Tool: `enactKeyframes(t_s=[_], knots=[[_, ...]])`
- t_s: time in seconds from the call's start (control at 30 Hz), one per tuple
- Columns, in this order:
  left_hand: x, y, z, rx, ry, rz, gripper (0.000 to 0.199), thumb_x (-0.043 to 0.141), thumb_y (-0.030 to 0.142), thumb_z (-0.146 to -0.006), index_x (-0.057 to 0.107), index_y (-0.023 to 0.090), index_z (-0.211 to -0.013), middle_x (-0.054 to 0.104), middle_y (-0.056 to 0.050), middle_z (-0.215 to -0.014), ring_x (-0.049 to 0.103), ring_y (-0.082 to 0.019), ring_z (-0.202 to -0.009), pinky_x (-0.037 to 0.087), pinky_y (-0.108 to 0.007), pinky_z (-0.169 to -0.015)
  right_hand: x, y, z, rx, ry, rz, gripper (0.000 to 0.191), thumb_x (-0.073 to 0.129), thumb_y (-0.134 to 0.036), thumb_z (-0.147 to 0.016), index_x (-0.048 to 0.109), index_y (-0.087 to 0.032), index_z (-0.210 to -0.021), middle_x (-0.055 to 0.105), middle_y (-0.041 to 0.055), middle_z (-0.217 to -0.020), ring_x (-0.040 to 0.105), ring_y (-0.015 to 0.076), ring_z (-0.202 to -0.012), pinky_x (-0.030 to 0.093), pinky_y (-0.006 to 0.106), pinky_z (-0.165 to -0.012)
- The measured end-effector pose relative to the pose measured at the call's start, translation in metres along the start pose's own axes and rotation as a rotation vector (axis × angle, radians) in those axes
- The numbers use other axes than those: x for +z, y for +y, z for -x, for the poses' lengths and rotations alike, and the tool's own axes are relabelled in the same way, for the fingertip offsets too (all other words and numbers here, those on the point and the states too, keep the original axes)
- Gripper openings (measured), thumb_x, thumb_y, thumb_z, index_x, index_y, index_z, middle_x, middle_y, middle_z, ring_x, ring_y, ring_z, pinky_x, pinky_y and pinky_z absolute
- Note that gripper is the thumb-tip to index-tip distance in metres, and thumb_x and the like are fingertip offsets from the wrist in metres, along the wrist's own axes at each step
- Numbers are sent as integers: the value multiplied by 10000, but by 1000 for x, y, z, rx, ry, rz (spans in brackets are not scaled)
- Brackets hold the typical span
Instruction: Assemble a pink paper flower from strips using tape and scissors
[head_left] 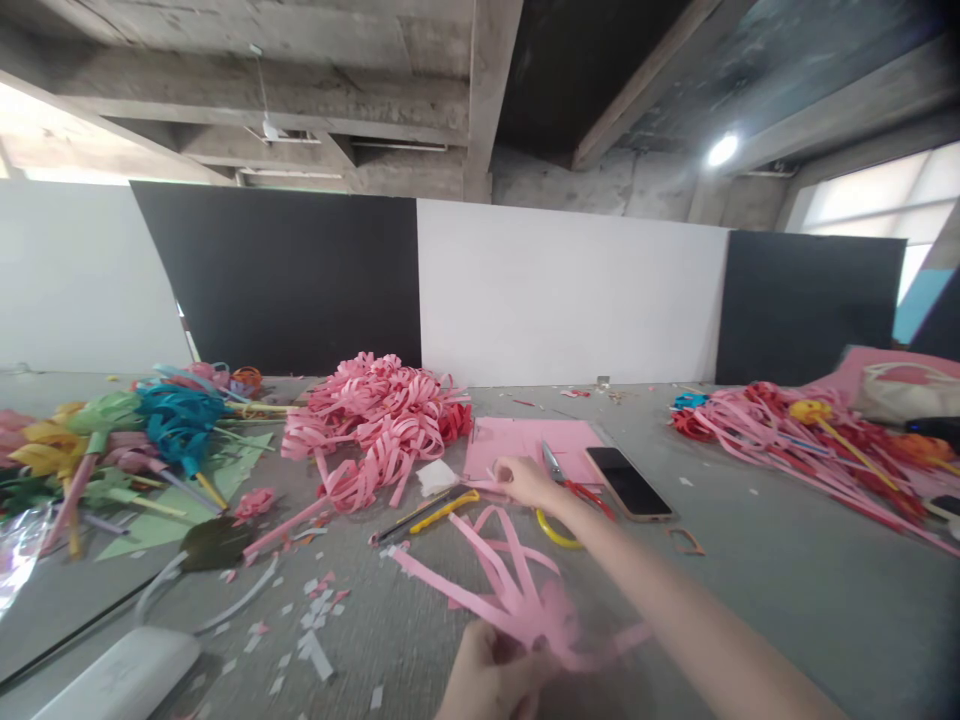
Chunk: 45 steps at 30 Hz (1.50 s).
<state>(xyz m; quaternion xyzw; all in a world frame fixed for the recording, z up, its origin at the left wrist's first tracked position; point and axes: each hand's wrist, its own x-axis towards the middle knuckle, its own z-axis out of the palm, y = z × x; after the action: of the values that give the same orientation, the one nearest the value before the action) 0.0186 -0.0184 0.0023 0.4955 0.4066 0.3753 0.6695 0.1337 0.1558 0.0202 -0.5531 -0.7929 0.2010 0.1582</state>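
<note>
My left hand [491, 680], low in the view, pinches the base of a pink paper flower [525, 600] whose long cut strips fan out over the table. Blur softens the flower's near side. Farther off, my right hand [521, 482] is closed, its fingertips down at the edge of a pink paper sheet [592, 440]. A bit of pink shows by these fingertips, but I cannot make out what they hold. Scissors [553, 462] with red handles lie just beyond the right wrist. A yellow utility knife [442, 510] lies left of the right hand.
A phone [628, 485] lies right of the scissors. Behind the knife rises a heap of pink paper curls [375, 430]. Colourful paper flowers [172, 420] lie at left, a white power bank [124, 680] at lower left. More pink and red strips [780, 430] lie right.
</note>
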Motion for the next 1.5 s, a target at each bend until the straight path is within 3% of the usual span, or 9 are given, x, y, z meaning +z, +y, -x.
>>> enactKeyframes(t_s=[0.27, 0.37, 0.53, 0.77, 1.0, 1.13, 1.23, 1.37, 1.5], knots=[[2, 2, 2, 3, 19, 36, 388, 689, 475, -505, 495, 141, -463, 341, 80, -250, 213, -16, -243, 119, -201, -329, -21, 1, 14, -7, 30, -178, 170, 494, -223, -818, 584, -130, -928, 626, 41, -843, 591, 119, -651, 484, 273, -596], [2, 3, 2, -9, 26, 68, 355, 695, 447, -509, 526, 135, -511, 342, 83, -253, 215, -20, -246, 118, -203, -328, -29, 4, 20, -46, 125, -269, 169, 519, -140, -746, 642, -135, -862, 663, 60, -766, 599, 128, -583, 463, 246, -561], [1, 1, 0, -14, 2, 59, 362, 689, 436, -521, 490, 142, -453, 337, 79, -258, 213, -15, -248, 109, -204, -328, -34, 5, 23, -131, 302, -470, 162, 547, -193, -673, 649, -137, -786, 671, 68, -830, 607, 169, -768, 447, 260, -684], [1, -7, -2, 19, 54, 70, 385, 682, 461, -526, 488, 134, -463, 309, 82, -275, 206, -16, -259, 64, -222, -348, -49, -3, 24, -193, 529, -722, 303, 445, -311, -727, 550, -125, -941, 592, 29, -709, 563, 123, -636, 437, 242, -602], [-9, 6, -10, 60, 240, 291, 291, 728, 342, -506, 547, 118, -545, 371, 76, -401, 251, -16, -342, 134, -193, -378, -80, -37, 83, -343, 508, -718, 192, 491, -266, -750, 582, -207, -908, 564, -14, -712, 542, 107, -666, 432, 241, -664], [-22, 10, -19, 118, 264, 317, 215, 707, 279, -558, 561, 119, -554, 384, 71, -418, 281, -23, -372, 193, -178, -395, -52, -52, 129, -311, 478, -625, 107, 513, -285, -764, 594, -216, -753, 572, 6, -745, 553, 129, -686, 447, 247, -647], [-28, 8, -23, 158, 232, 320, 160, 677, 238, -598, 568, 122, -585, 414, 66, -436, 313, -29, -388, 219, -169, -404, -11, -45, 150, -275, 332, -702, 132, 447, -309, -818, 547, -236, -863, 520, -34, -589, 542, 111, -525, 449, 256, -589], [-30, 5, -25, 152, 252, 324, 145, 668, 234, -608, 579, 124, -641, 446, 68, -462, 328, -25, -383, 241, -158, -403, 34, -25, 156, -184, 182, -888, 366, 380, -373, -844, 295, -296, -1191, 552, 0, -828, 556, 94, -506, 454, 265, -553], [-31, 4, -26, 150, 276, 321, 185, 687, 258, -587, 576, 125, -652, 463, 68, -471, 326, -19, -371, 228, -151, -389, 46, -18, 153, -119, 153, -854, 292, 336, -437, -845, 430, -262, -1060, 538, -13, -771, 418, 53, -388, 322, 187, -385]])
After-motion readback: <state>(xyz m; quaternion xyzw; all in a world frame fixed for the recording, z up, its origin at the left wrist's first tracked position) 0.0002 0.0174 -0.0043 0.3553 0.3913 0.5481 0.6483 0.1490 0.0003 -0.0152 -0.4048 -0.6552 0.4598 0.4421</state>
